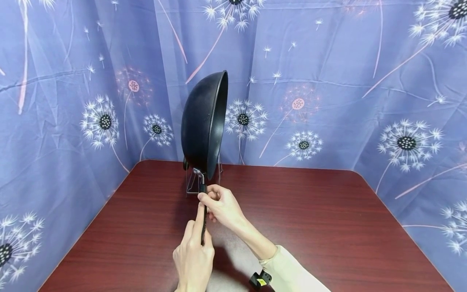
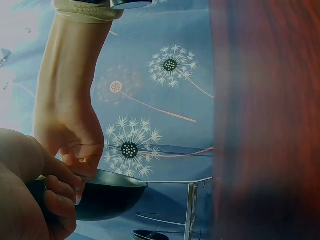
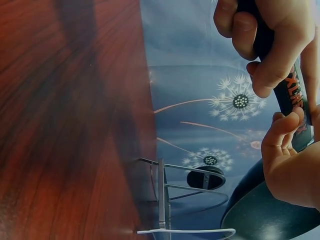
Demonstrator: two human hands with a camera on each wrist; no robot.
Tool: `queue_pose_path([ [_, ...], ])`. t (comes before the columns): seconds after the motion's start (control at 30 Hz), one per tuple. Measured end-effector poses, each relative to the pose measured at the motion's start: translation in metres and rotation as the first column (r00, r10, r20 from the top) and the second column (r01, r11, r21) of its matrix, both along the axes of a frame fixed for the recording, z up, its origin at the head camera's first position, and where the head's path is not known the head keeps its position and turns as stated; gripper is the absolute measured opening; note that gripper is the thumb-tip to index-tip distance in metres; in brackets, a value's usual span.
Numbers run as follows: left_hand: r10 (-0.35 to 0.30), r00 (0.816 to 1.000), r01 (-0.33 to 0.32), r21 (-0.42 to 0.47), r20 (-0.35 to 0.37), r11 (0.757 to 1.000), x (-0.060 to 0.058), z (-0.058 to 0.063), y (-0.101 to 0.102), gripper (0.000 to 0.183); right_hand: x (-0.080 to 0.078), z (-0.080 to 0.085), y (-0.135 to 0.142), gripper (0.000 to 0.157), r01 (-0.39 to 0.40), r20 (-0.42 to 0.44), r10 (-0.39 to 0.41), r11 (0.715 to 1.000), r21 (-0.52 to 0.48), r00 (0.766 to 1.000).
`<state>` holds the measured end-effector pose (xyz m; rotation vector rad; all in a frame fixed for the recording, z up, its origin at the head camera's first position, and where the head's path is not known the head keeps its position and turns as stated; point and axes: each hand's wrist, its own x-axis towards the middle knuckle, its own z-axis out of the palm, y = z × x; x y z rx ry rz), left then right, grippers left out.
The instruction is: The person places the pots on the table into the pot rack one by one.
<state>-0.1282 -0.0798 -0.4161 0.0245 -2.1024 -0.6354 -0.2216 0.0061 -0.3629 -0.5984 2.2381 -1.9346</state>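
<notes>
A black wok (image 1: 200, 121) stands on edge, its hollow side facing right. Its dark handle (image 3: 291, 95) points towards me and bears red lettering. My left hand (image 1: 193, 255) grips the handle near its free end, with one finger stretched along it. Closer to the bowl, my right hand (image 1: 224, 207) pinches the handle between thumb and fingers. A metal wire rack (image 1: 192, 190) stands at the wok's lower edge; whether the two touch, I cannot tell. In the left wrist view, the fingers of both hands hide most of the handle.
The reddish-brown wooden table (image 1: 310, 219) spreads beneath the rack. Behind it hangs a blue curtain (image 1: 328, 109) with dandelion prints. A dark oval knob (image 3: 205, 177) shows by the rack. A small black device (image 1: 260, 280) sits at the right sleeve.
</notes>
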Motion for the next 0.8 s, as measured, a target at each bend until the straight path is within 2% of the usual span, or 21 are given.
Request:
queue_pose_path([
  [0.2, -0.019, 0.998, 0.018, 0.022, 0.060, 1.000, -0.0001, -0.0007, -0.0001, 0.076, -0.0010, -0.0035, 0.0004, 0.026, 0.018, 0.011, -0.018, 1.000, 0.011, 1.000],
  [0.37, -0.033, 0.996, 0.029, 0.042, 0.082, 0.999, 0.0004, -0.0007, 0.0003, 0.074, -0.0023, -0.0063, 0.0015, 0.028, 0.021, 0.019, -0.022, 0.999, 0.026, 1.000],
  [0.5, -0.071, 0.991, 0.059, 0.104, 0.113, 0.993, 0.0005, 0.0003, 0.0023, 0.072, -0.0033, -0.0080, 0.0043, 0.031, 0.021, 0.025, -0.022, 0.999, 0.029, 0.999],
  [0.7, -0.181, 0.972, 0.131, 0.294, 0.151, 0.947, -0.0003, 0.0014, 0.0055, 0.063, -0.0020, -0.0077, 0.0084, 0.031, 0.050, 0.051, -0.052, 0.998, 0.037, 0.997],
  [0.8, -0.212, 0.967, 0.155, 0.341, 0.139, 0.927, -0.0002, 0.0009, 0.0069, 0.058, 0.0002, -0.0069, 0.0093, 0.034, 0.078, 0.078, -0.081, 0.996, 0.041, 0.994],
])
